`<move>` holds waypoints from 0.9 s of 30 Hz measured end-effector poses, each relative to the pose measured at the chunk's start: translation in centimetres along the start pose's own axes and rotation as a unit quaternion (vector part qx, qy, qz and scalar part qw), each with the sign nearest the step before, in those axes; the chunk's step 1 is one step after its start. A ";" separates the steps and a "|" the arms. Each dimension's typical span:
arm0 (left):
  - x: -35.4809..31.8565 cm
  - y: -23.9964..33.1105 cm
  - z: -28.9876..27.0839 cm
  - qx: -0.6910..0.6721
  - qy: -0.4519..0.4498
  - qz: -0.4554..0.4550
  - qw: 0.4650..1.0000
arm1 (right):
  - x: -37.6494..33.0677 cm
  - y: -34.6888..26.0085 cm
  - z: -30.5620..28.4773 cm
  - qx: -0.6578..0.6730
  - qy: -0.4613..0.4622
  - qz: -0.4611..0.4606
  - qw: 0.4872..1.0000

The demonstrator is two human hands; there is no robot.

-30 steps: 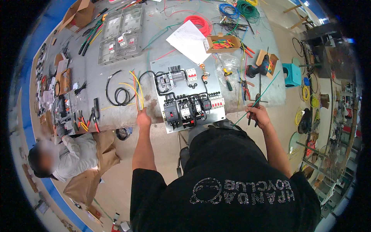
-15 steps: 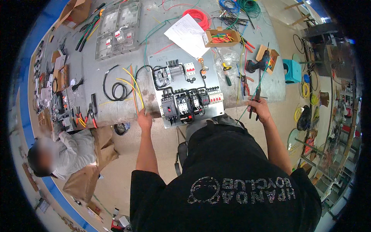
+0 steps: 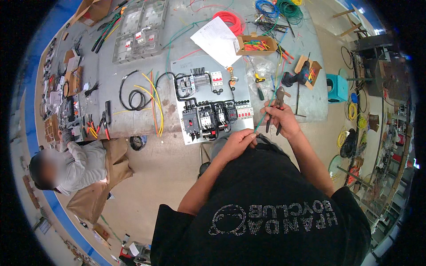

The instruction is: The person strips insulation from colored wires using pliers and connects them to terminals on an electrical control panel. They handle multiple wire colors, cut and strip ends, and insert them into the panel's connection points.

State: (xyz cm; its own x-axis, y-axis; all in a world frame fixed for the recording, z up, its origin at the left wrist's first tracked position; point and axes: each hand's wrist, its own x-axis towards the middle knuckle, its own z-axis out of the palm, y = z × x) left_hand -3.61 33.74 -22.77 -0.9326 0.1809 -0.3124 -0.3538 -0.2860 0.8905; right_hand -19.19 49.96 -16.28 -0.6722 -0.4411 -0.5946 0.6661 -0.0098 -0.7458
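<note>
1. Green wire [image 3: 266, 113] runs in the middle right of the frame, from the left hand [image 3: 237, 142] up toward the coils at the top of the frame.
2. Left hand pinches the lower end of this wire between thumb and fingertips, just below the white panel [image 3: 213, 104] with black switches.
3. Right hand [image 3: 280, 119] is closed around the handles of dark pliers [image 3: 278, 99]; the fingers are pressed together on them, and the head of the pliers lies beside the wire.
4. As I judge it, the step in hand is cutting or stripping the wire end; the two hands are near each other, and the wire is stretched between them.
5. The next move, I think, calls for a steady wire and the plier head set exactly on it, close to the pinched end.
6. Another person [image 3: 75, 166] in grey works at the lower left, beside the grey table [image 3: 133, 124].
</note>
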 end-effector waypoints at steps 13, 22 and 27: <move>2.1 0.5 3.1 -0.020 -0.029 -0.026 0.999 | -2.0 0.5 -3.4 -0.126 0.024 -0.051 0.990; 2.5 -1.0 5.4 -0.058 -0.020 -0.019 0.998 | -3.0 0.7 -5.3 -0.164 0.016 -0.057 0.985; 2.0 -1.4 5.9 -0.061 -0.013 0.001 0.998 | -2.4 0.7 -5.3 -0.156 -0.005 -0.059 0.986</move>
State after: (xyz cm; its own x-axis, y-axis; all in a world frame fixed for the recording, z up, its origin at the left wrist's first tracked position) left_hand -4.61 40.02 -22.69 -0.9317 0.2049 -0.3001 -0.3594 -0.3983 0.8439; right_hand -18.86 55.78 -16.99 -0.7347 -0.4631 -0.4957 0.4499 0.2142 -0.8670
